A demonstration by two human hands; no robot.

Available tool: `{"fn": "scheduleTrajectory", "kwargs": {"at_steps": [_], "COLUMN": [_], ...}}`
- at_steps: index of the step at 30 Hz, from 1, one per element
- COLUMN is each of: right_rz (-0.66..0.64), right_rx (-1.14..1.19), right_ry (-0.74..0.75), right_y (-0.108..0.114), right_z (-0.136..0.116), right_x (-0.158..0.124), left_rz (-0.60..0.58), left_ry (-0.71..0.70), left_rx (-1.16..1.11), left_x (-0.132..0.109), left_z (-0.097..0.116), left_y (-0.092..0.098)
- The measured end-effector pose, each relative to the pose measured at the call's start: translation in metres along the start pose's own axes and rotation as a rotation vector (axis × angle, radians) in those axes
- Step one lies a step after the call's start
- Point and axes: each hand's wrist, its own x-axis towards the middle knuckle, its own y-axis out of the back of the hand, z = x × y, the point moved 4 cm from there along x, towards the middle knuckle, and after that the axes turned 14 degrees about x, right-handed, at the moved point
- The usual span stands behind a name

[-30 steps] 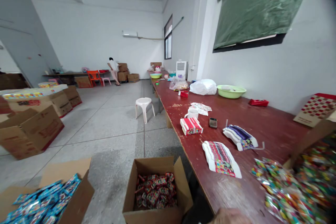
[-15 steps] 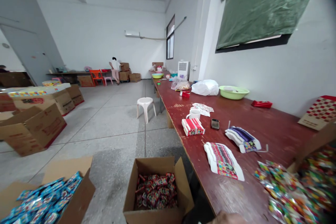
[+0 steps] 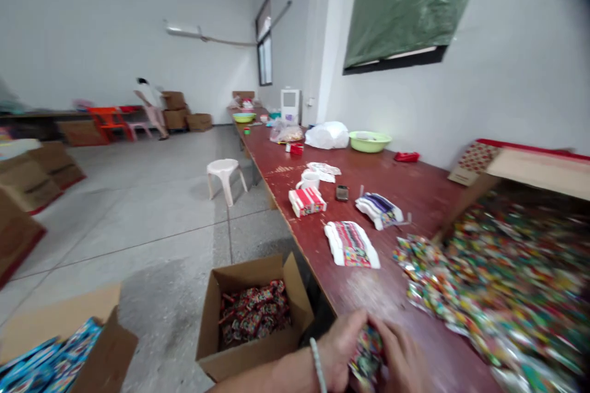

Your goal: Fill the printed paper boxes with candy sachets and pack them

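Observation:
My left hand [image 3: 342, 347], with a pale bracelet [image 3: 318, 363] at the wrist, closes on a small colourful printed packet [image 3: 367, 353] at the table's front edge. My right hand [image 3: 402, 357] is wrapped round the packet's other side, its fingers blurred. The hands cover much of the packet. Just beyond them lies a stack of flat printed wrappers [image 3: 351, 244], with a purple stack of wrappers [image 3: 378, 209] behind it. Right of my hands, a large heap of brightly coloured wrapped sweets [image 3: 511, 282] spills from a cardboard box [image 3: 539, 166] onto the table.
Below the table's left edge stands an open carton [image 3: 249, 356] of dark red packets; a carton [image 3: 124, 344] of blue packets is further left. The red-brown table [image 3: 415, 181] bears a mug [image 3: 310, 180], phone [image 3: 342, 192] and green basin [image 3: 370, 142]. A white stool [image 3: 224, 167] stands on the floor.
The view has turned to the right, bringing more of the sweets heap in. Both my hands have come up into view with the packet between them; before, only part of a hand showed.

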Motion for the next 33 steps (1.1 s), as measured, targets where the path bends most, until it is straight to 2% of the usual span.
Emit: {"fn": "scheduleTrajectory", "kwargs": {"at_steps": [1,3,4,6,8,11,13,15,17,18,20,22,26,30,33], "right_rz": [-0.039,-0.029,-0.054,-0.123,-0.091,0.099,0.179,0.239,0.278,0.289,0.3,0.312,0.368,0.458,0.497], "right_rx": [-0.006,-0.012,0.015,0.077,0.101,0.046,-0.038,-0.099,-0.157,-0.182,-0.217,-0.234,-0.206,-0.093,0.077], "right_ry": [0.015,0.009,0.002,0.0,-0.039,-0.215,-0.33,-0.381,-0.434,-0.464,-0.518,-0.562,-0.613,-0.641,-0.629], "right_y": [-0.005,-0.012,-0.017,-0.022,-0.019,-0.002,0.006,0.008,0.006,0.004,-0.002,-0.006,-0.008,-0.004,0.002], "right_z": [-0.007,-0.02,-0.025,-0.028,-0.016,0.024,0.049,0.063,0.069,0.071,0.072,0.074,0.078,0.082,0.085], "right_x": [0.0,0.001,0.003,0.009,0.021,0.054,0.083,0.112,0.134,0.141,0.148,0.148,0.142,0.137,0.135], "left_rz": [0.005,0.041,0.08,0.239,0.324,0.544,0.669,0.751,0.776,0.778,0.779,0.782,0.778,0.776,0.798], "left_ry": [0.013,-0.071,-0.136,-0.257,-0.262,-0.305,-0.384,-0.548,-0.705,-0.737,-0.745,-0.733,-0.716,-0.714,-0.73], "left_rx": [-0.035,0.021,0.11,0.449,0.578,0.87,1.069,1.373,1.668,1.782,1.843,1.865,1.897,1.901,1.831], "left_x": [-0.004,-0.011,-0.014,-0.022,-0.028,-0.033,-0.028,-0.012,0.014,0.029,0.059,0.081,0.097,0.094,0.09], "left_z": [0.0,0.008,0.014,0.029,0.041,0.063,0.079,0.093,0.102,0.105,0.109,0.108,0.1,0.097,0.1], "left_y": [0.0,0.008,0.018,0.048,0.085,0.14,0.156,0.146,0.118,0.104,0.082,0.07,0.071,0.076,0.076]}}
